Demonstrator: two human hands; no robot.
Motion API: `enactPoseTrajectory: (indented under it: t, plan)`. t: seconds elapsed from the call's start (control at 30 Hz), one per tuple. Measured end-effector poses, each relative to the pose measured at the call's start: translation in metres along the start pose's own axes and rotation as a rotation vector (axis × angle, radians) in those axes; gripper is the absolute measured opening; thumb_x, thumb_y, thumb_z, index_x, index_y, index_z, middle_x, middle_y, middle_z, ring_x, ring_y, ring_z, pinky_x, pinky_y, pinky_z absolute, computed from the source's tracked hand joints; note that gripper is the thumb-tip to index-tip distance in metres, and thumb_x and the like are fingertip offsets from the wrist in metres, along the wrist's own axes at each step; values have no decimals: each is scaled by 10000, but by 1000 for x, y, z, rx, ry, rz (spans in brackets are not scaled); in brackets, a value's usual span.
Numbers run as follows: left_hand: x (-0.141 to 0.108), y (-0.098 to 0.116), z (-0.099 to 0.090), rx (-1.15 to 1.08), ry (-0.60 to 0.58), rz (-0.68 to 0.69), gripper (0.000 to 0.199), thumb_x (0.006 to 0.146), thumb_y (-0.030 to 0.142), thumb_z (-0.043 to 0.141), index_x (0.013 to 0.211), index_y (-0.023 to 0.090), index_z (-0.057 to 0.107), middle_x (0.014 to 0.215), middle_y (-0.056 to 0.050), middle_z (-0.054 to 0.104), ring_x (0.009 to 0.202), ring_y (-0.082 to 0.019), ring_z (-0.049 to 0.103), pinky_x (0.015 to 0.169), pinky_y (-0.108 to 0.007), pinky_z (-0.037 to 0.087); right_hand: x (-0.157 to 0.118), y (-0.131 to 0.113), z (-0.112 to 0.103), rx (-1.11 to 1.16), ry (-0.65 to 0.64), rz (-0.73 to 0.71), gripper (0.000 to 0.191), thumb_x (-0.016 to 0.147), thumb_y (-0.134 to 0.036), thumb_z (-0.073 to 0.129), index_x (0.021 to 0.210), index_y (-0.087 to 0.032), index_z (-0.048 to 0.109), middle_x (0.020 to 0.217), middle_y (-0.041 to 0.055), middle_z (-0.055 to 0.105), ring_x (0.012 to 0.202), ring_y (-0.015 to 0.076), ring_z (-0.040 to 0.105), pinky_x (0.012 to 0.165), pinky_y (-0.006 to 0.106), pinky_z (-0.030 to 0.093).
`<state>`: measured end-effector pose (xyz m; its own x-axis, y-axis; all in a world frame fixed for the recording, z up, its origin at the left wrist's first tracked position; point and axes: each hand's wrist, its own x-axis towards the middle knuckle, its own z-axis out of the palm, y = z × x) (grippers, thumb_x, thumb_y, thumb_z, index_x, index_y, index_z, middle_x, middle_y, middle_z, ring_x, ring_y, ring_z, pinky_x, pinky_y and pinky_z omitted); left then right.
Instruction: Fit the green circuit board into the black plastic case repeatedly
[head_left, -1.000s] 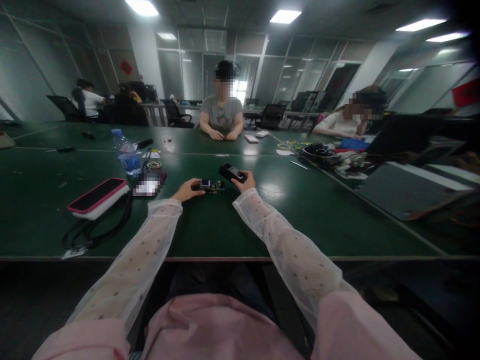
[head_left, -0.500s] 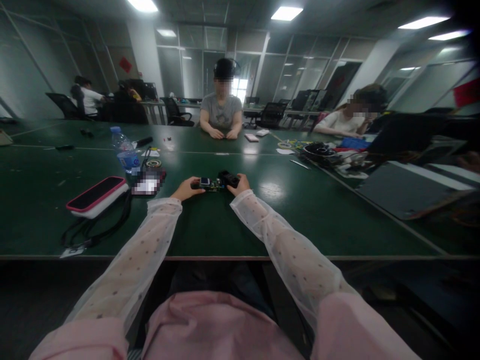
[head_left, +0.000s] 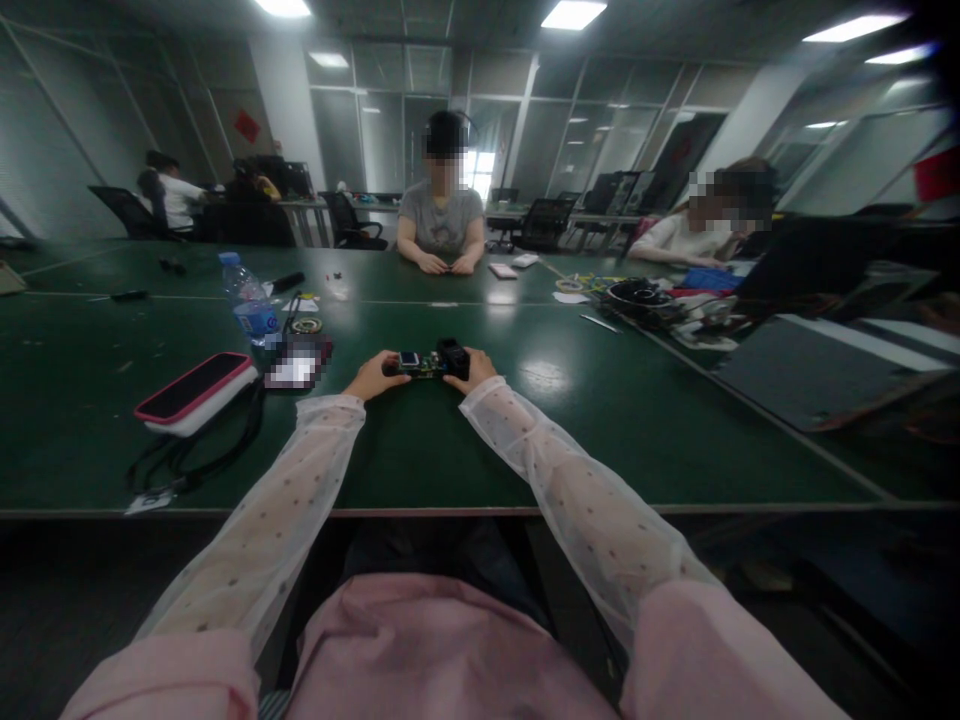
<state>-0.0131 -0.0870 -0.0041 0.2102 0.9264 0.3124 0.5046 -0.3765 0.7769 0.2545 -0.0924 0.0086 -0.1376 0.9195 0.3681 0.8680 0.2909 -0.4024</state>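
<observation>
My left hand (head_left: 375,376) grips the left end of a green circuit board (head_left: 427,374) that carries a small square screen (head_left: 409,359). The thumb lies along the near side of the board. At the board's right end, my right hand (head_left: 474,369) is closed on a black block-shaped part (head_left: 452,354), which stands up against the board. Whether the black part is fixed to the board I cannot tell. Both hands are low over the middle of the green table (head_left: 420,460).
To the left are a water bottle (head_left: 251,305), a phone-like device in a pink-edged case (head_left: 196,392) and a black strap (head_left: 202,465). Cables (head_left: 637,295) and a grey panel (head_left: 810,375) lie to the right. A person (head_left: 442,215) sits opposite.
My right hand has turned the black part more upright and closer to the board, its fingers shifting slightly left. My left hand has stayed nearly in place.
</observation>
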Motion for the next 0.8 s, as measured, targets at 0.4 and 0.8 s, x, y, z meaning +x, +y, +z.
enactPoseTrajectory:
  t: [0.4,0.8]
  plan:
    - [0,-2,-1,-5,2,32,575,629,409,775,1116,179,573,1115,-107,657,1062,-266,615,961,-453,436,0,1,2,-3,-20,13,831,664,-494,730,1318,-114,387,1249,189,509,1182,348,497,956,476,436]
    - [4,-8,-5,-16,8,78,573,715,315,705,1226,143,512,1231,-126,594,1158,-254,558,1020,-423,402,-5,-2,2,71,-48,-67,865,678,-476,733,1363,-121,341,1287,191,509,1185,343,507,971,487,429]
